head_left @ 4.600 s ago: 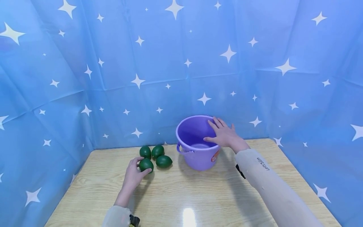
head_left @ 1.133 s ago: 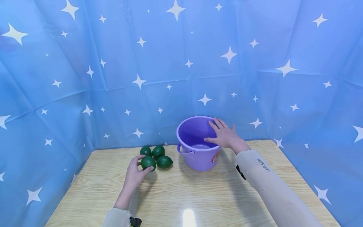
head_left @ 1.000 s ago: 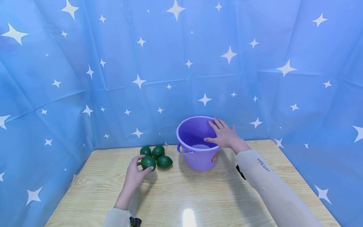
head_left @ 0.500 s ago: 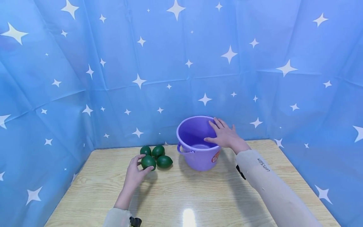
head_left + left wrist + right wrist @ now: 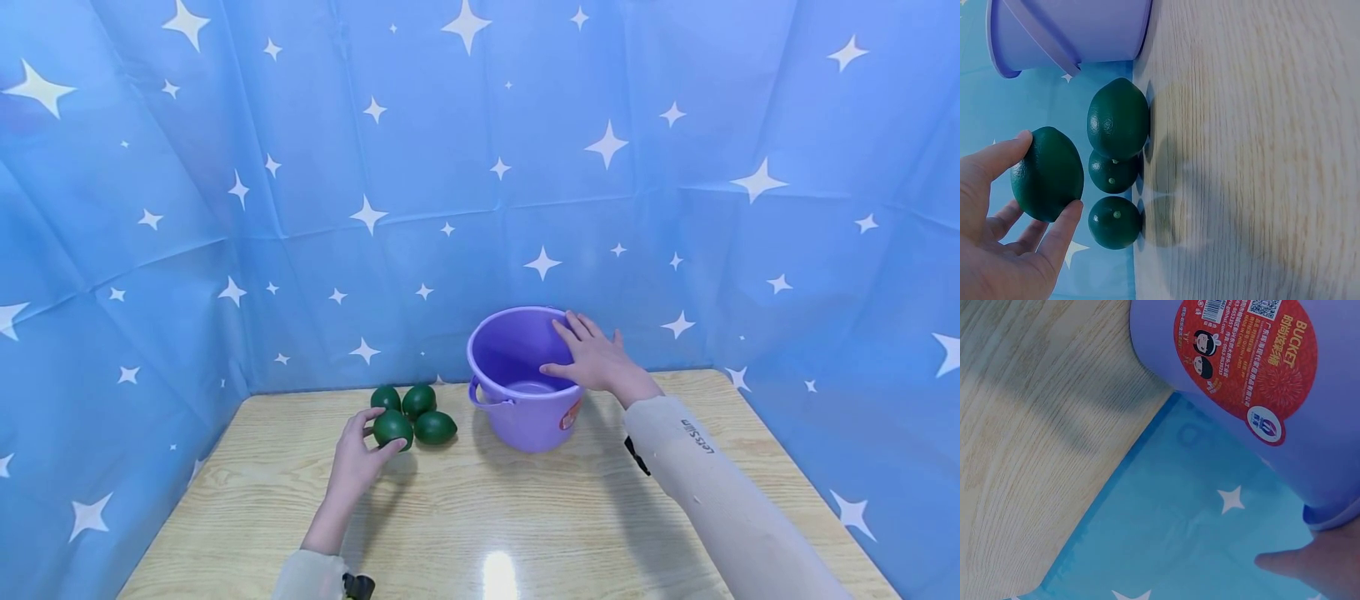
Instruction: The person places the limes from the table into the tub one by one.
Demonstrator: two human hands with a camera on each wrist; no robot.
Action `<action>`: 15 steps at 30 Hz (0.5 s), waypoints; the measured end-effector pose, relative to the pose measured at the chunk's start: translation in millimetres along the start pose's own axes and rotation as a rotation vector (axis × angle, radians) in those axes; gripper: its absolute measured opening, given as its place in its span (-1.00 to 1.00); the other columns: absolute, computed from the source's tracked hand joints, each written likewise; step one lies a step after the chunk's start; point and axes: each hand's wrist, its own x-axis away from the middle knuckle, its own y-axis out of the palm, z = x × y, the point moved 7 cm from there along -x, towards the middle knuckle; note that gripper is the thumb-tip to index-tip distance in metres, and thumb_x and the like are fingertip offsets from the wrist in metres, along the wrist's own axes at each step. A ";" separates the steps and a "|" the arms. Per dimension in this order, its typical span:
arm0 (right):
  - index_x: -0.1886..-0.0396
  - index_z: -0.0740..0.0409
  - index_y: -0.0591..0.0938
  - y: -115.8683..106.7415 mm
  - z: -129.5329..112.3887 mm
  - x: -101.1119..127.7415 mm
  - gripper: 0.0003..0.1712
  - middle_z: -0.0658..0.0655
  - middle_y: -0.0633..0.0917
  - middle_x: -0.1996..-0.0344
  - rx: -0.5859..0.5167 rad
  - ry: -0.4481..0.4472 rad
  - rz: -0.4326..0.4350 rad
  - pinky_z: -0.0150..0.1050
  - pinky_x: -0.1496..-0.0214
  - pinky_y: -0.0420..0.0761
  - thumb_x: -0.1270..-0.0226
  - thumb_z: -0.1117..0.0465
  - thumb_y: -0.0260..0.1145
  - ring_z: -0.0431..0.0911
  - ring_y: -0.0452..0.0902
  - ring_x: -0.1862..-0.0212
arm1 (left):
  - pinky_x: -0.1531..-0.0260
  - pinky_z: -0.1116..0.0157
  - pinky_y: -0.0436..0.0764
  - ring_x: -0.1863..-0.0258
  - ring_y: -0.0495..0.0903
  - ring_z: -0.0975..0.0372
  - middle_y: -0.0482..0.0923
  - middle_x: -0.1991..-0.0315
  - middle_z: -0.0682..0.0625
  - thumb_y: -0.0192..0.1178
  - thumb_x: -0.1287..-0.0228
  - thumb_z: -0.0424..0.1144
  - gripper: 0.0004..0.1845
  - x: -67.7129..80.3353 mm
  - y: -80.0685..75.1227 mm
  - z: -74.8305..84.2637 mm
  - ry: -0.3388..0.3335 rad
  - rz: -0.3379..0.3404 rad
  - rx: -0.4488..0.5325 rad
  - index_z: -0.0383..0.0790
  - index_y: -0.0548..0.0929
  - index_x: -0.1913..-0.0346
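Observation:
A green lime point(image 5: 393, 429) is pinched between the thumb and fingers of my left hand point(image 5: 354, 458). In the left wrist view this held lime point(image 5: 1048, 174) is raised off the table. Three more limes lie just beyond it: one at the back left point(image 5: 386, 398), one at the back point(image 5: 419, 402) and one to the right point(image 5: 435, 427). The purple bucket point(image 5: 528, 425) stands upright to their right. Spread over its right rim rests my right hand point(image 5: 597, 358), fingers fairly straight. The right wrist view shows only part of that hand point(image 5: 997, 262)'s counterpart, one finger point(image 5: 1285, 564) beside the rim.
The wooden table point(image 5: 480, 508) carries everything. Blue star-patterned cloth point(image 5: 420, 250) hangs behind it and on both sides, close to the bucket's back. The bucket's handle point(image 5: 487, 403) hangs at its left, and a red label point(image 5: 1260, 356) is on its outer wall.
Compared with the oldest frame, my left hand and its lime have risen slightly and shifted a little right. Over the last second both hands stay nearly still; the bucket stands where it was.

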 end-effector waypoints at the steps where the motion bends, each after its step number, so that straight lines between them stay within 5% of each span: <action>1: -0.62 0.09 0.02 -0.3 -0.2 0.1 0.07 0.29 -0.09 -0.61 0.000 0.000 -0.001 0.61 -0.41 -0.20 -0.33 -0.35 0.18 0.27 -0.24 -0.61 | -0.09 -0.02 0.68 -0.31 0.40 -0.24 0.26 -0.40 -0.33 0.39 -0.23 -0.24 -0.32 0.0 0.1 0.2 -0.001 0.000 -0.001 -0.29 0.36 -0.37; 15: -0.62 0.08 0.00 -0.4 -0.9 0.6 0.07 0.29 -0.09 -0.61 -0.010 0.005 -0.008 0.60 -0.42 -0.21 -0.35 -0.35 0.17 0.27 -0.25 -0.61 | -0.12 -0.01 0.67 -0.33 0.38 -0.23 0.25 -0.41 -0.31 0.39 -0.24 -0.23 -0.32 0.5 -1.2 3.0 -0.012 -0.006 0.007 -0.27 0.35 -0.37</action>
